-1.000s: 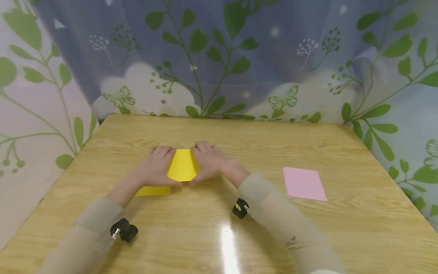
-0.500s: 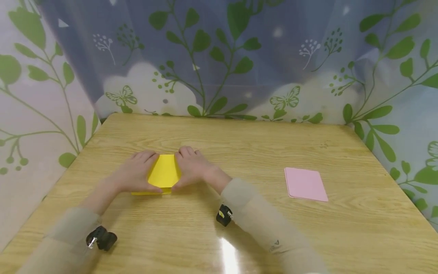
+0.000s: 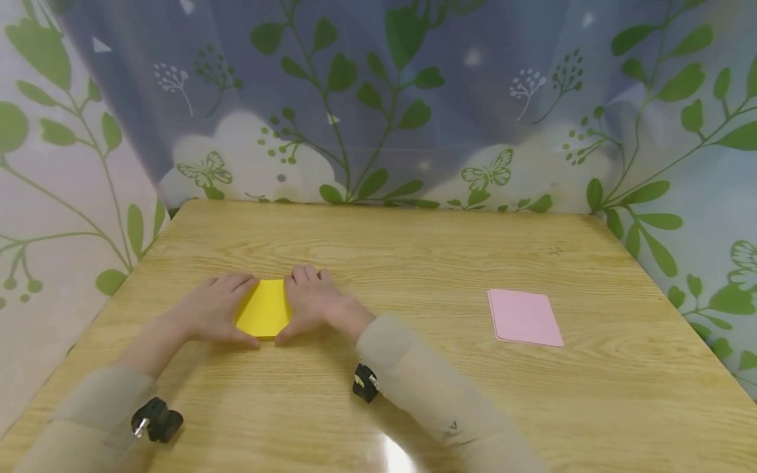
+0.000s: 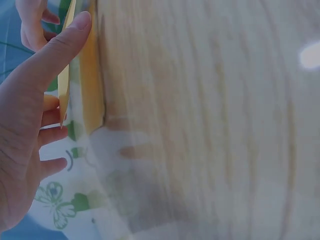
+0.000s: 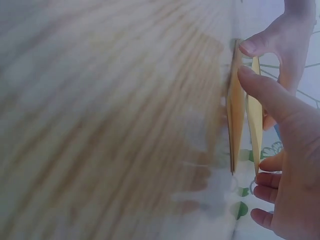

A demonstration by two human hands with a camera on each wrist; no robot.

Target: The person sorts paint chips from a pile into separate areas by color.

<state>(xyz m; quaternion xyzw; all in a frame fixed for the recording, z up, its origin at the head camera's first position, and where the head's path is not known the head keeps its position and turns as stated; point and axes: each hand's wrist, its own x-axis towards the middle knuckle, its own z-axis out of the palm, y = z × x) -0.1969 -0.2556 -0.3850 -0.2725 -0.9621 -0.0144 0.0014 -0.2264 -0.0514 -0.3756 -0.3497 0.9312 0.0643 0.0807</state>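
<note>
Off to the right there was a pink sheet of paper (image 3: 525, 318) lying flat on a light wooden table (image 3: 414, 263). Behind and around the table hung a curtain backdrop (image 3: 378, 98) printed with green leafy vines, butterflies and white clouds on blue.

text: none readable | right sleeve (image 3: 437, 407): small dark mark, illegible | papers, table: no print

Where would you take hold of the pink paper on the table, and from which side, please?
Probably at the near right corner of the pink paper, coming from the right. It lies flat on the table, so fingers would likely need to slide under or lift an edge, and that side stands apart from both hands and the yellow paper.
</note>
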